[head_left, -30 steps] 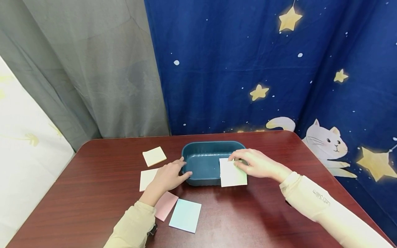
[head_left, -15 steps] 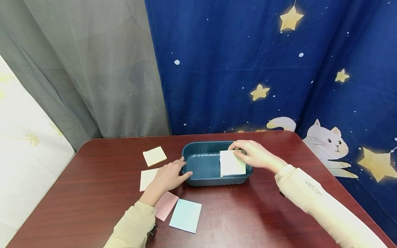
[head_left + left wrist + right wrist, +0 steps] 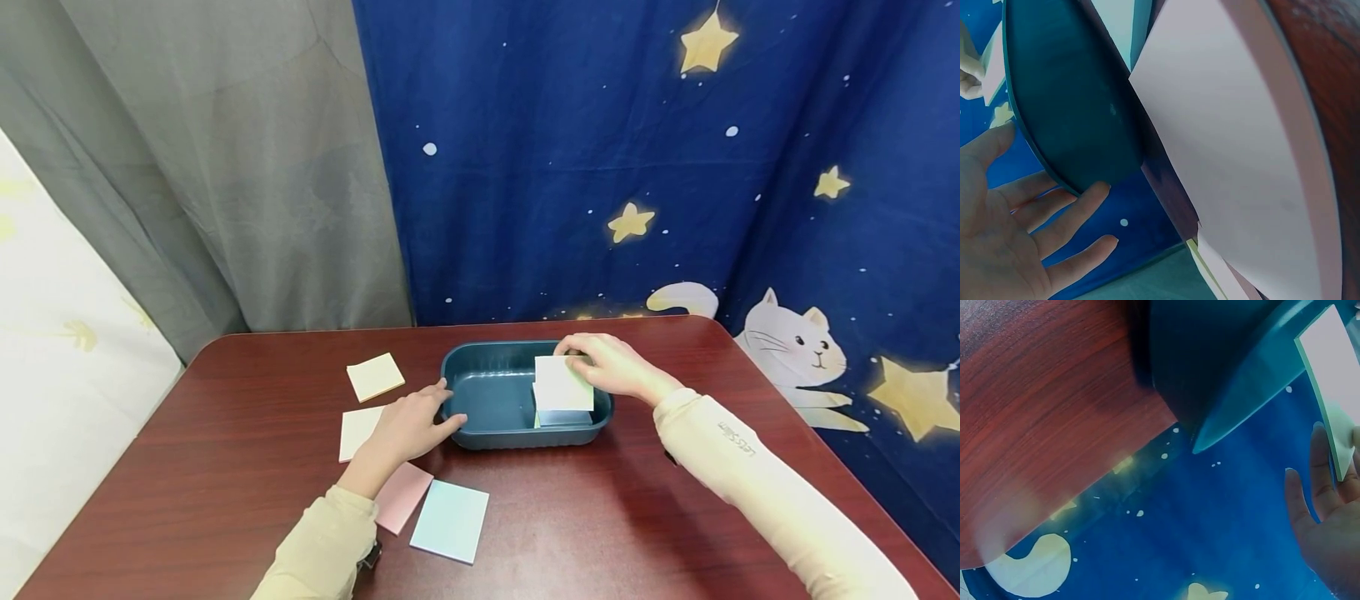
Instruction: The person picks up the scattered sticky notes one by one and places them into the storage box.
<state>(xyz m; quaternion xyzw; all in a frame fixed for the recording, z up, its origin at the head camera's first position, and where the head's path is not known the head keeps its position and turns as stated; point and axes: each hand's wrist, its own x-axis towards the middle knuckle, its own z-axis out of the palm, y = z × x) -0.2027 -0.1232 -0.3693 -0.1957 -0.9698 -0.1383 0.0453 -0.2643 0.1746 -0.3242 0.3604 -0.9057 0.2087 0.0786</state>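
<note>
My right hand (image 3: 611,364) pinches a pale, green-edged sticky note pad (image 3: 562,383) by its upper right corner. That pad tilts over the right end of a dark teal plastic box (image 3: 495,438). In the right wrist view the thumb and fingers hold the pad (image 3: 1332,375) close to the box's rim (image 3: 1241,428). Beneath it, a light blue pad (image 3: 566,418) lies inside the box, partly hidden. On the left, my left hand (image 3: 408,423) rests at the box's end with fingers spread; the left wrist view has the fingertips (image 3: 1096,190) right at the rim.
Left of the box lie a pale yellow pad (image 3: 375,377) and a cream pad (image 3: 358,432), partly behind my left hand. Nearer are a pink pad (image 3: 403,497) and a light blue pad (image 3: 450,521). Curtains (image 3: 525,167) hang behind the table's far edge.
My right hand has moved away from me and slightly left, the held pad with it, from over the box's front rim to above its inside. The blue pad below now shows. My left hand stays.
</note>
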